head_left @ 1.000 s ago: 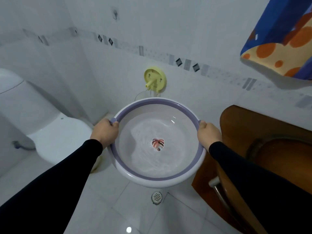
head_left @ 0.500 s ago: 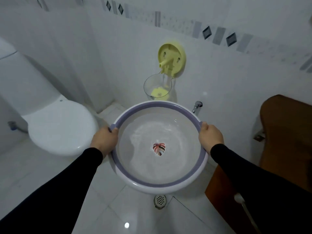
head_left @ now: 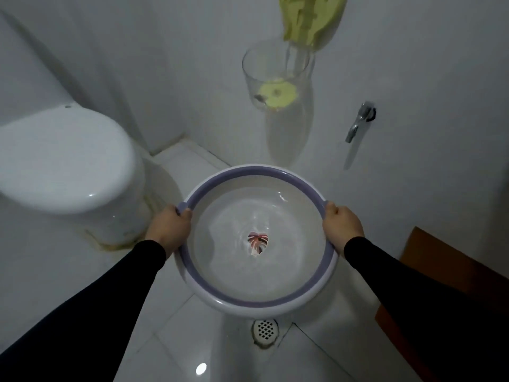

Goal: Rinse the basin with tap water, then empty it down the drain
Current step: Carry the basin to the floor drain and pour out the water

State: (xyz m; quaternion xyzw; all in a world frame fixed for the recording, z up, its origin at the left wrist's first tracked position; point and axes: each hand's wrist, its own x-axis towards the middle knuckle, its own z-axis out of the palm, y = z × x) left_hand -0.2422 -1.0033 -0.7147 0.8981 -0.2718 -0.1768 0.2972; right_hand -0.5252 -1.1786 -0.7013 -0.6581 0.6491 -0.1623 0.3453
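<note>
Head view shows the basin (head_left: 234, 274) held above the white floor, its near edge over the floor drain (head_left: 265, 329). The left hand (head_left: 168, 230) and the right hand (head_left: 343, 227) each grip its purple rim on opposite sides, and a little water lies inside.

A white toilet (head_left: 63, 158) stood at the left with its lid down, yellowish staining around its base on the white tiled floor (head_left: 170, 334). On the wall (head_left: 413, 64) above, a yellow holder (head_left: 311, 17) hung blurred at the top edge, and a clear cup (head_left: 275, 75) with a yellow disc inside hung just below it. A brown wooden cabinet (head_left: 429, 260) showed at the right edge.
</note>
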